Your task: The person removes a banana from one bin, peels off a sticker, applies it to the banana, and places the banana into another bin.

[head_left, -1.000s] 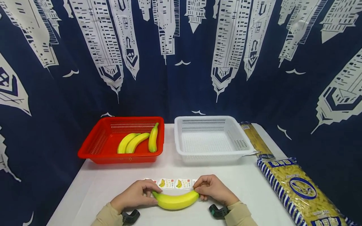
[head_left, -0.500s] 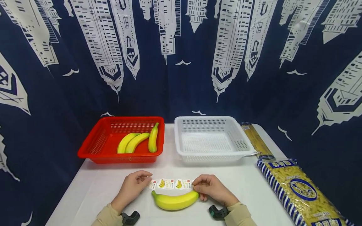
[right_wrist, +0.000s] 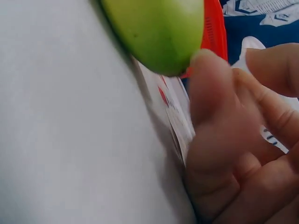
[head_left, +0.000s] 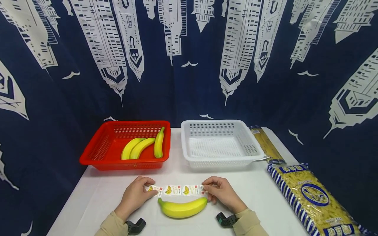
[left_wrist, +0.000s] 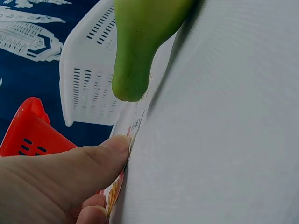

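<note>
A strip of white banana stickers (head_left: 172, 190) runs along the table just beyond a yellow banana (head_left: 183, 209). My left hand (head_left: 136, 196) pinches the strip's left end, thumb on its near face, as the left wrist view shows. At the other end my right hand (head_left: 223, 193) has curled fingers on the strip's last sticker; much of that sticker is hidden behind them. The banana lies on its own between the hands, its green stem (left_wrist: 133, 74) toward the left one. In the right wrist view its green tip (right_wrist: 163, 51) is close to the right fingers.
Behind on the left, a red basket (head_left: 124, 163) holds 3 bananas (head_left: 141, 147). A white basket (head_left: 220, 162) stands beside it. Along the right edge lie a pasta bag (head_left: 314, 196) and a long flat brown packet (head_left: 267, 144). A patterned navy curtain (head_left: 177, 98) hangs behind.
My left hand has let go of the banana's stem end, moved up and left, and taken the strip's left end. My right hand stays at the strip's right end, slightly higher.
</note>
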`<state>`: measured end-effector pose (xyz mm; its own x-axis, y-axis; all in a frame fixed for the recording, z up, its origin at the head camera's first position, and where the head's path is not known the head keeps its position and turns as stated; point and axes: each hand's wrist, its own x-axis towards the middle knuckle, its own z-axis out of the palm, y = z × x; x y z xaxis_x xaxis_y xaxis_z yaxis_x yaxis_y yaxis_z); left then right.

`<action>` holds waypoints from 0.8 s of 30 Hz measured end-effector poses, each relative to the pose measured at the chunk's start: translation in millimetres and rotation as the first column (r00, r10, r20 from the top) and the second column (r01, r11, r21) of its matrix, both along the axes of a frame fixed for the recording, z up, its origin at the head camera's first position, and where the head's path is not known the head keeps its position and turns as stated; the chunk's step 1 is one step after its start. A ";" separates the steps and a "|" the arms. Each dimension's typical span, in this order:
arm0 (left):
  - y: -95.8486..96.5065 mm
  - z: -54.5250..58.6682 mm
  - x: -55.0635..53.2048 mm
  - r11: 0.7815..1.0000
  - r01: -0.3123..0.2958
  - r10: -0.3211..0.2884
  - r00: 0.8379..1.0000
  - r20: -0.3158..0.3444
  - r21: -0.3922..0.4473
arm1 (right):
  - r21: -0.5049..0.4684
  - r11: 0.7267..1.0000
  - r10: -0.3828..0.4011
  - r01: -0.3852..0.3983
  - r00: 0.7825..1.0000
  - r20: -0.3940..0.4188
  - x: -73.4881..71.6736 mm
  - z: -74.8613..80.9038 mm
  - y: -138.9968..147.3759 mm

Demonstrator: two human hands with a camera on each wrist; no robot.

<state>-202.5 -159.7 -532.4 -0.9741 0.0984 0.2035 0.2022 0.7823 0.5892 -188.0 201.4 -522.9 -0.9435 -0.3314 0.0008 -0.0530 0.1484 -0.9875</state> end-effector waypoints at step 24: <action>4.7 1.5 -4.3 0.991 0.019 -0.016 1.000 -0.023 0.135 | -0.142 0.986 0.067 -0.088 0.987 -0.144 -40.0 33.0 -81.2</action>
<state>-206.8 -155.1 -530.9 -0.9676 0.0859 0.2374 0.2293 0.6922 0.6843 -228.0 120.1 -489.9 -0.9024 -0.3898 0.1840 -0.1962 -0.0085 -0.9805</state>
